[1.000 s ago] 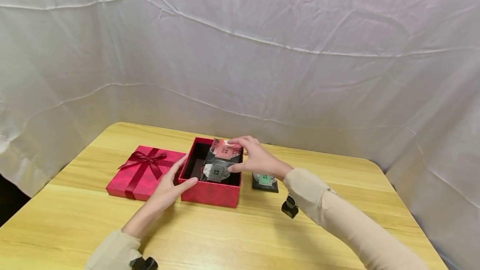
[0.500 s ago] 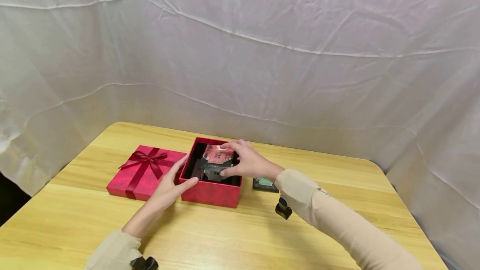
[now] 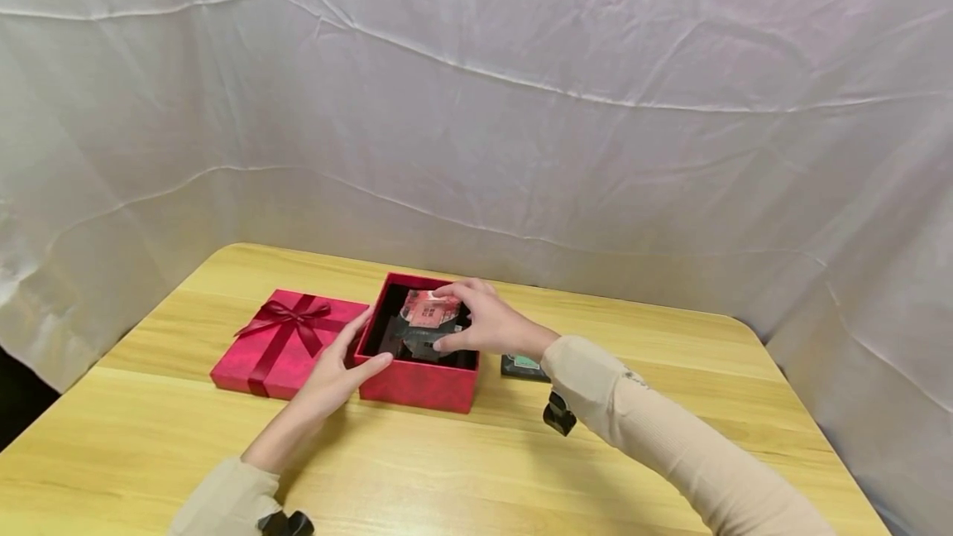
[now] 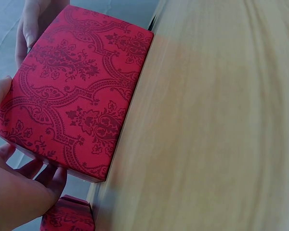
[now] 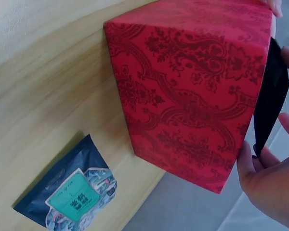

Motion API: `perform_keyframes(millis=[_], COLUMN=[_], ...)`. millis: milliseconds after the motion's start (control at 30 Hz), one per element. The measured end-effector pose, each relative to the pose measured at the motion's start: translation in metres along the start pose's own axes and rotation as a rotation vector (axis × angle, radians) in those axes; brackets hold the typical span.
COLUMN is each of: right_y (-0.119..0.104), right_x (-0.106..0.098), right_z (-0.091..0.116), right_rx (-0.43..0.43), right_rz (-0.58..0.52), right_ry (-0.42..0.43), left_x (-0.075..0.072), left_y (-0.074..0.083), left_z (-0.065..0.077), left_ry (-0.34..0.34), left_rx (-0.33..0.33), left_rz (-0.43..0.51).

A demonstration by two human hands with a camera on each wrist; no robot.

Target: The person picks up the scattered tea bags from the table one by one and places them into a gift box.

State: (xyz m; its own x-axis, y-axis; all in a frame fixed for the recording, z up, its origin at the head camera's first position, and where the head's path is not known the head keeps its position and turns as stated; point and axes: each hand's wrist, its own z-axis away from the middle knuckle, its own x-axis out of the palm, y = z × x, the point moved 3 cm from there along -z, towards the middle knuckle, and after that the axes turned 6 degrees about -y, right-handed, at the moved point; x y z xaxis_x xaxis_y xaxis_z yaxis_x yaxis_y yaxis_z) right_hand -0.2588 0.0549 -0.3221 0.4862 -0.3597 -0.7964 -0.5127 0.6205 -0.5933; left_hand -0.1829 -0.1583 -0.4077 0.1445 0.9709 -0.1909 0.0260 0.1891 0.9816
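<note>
The red gift box [image 3: 417, 385] stands uncovered on the table, its patterned side wall [image 4: 77, 91] filling much of the left wrist view. My left hand [image 3: 338, 366] holds the box's near left corner, thumb at the front rim and fingers along the left wall. Over the box opening, my right hand [image 3: 487, 321] pinches dark sachets between thumb and fingers. A red-labelled sachet [image 3: 426, 313] shows on top, with a grey-labelled sachet [image 3: 422, 346] nearer me. In the right wrist view, a black sachet edge [image 5: 272, 96] shows at the box opening beside the right fingers.
Left of the box lies its red lid [image 3: 260, 354] with a dark red ribbon bow [image 3: 290, 317]. To the right, a dark sachet with a green label [image 5: 77, 197] lies on the wooden table [image 3: 417, 470]. A pale curtain [image 3: 476, 122] hangs behind the table.
My right hand has moved left and lower, taking the sachets from the box's right side down toward its middle. The left hand, box and lid have stayed in place.
</note>
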Motion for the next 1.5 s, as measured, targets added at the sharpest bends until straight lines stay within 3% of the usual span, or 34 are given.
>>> perform_keyframes(millis=[500, 833, 1233, 1500], right_y=[0.013, 0.05, 0.107, 0.135], right_x=[-0.009, -0.022, -0.003, -0.002], right_z=[0.005, 0.017, 0.029, 0.043], right_rx=[-0.06, -0.021, 0.03, 0.085], right_rz=[-0.087, -0.147, -0.06, -0.022], right_ry=[0.045, 0.142, 0.022, 0.022], left_x=[-0.002, -0.001, 0.0, 0.0], left_y=[0.004, 0.004, 0.002, 0.002], left_z=[0.002, 0.001, 0.001, 0.001], left_ry=[-0.002, -0.001, 0.001, 0.001], left_rx=[-0.004, -0.005, -0.002, -0.005], left_rz=[-0.004, -0.003, 0.007, 0.004])
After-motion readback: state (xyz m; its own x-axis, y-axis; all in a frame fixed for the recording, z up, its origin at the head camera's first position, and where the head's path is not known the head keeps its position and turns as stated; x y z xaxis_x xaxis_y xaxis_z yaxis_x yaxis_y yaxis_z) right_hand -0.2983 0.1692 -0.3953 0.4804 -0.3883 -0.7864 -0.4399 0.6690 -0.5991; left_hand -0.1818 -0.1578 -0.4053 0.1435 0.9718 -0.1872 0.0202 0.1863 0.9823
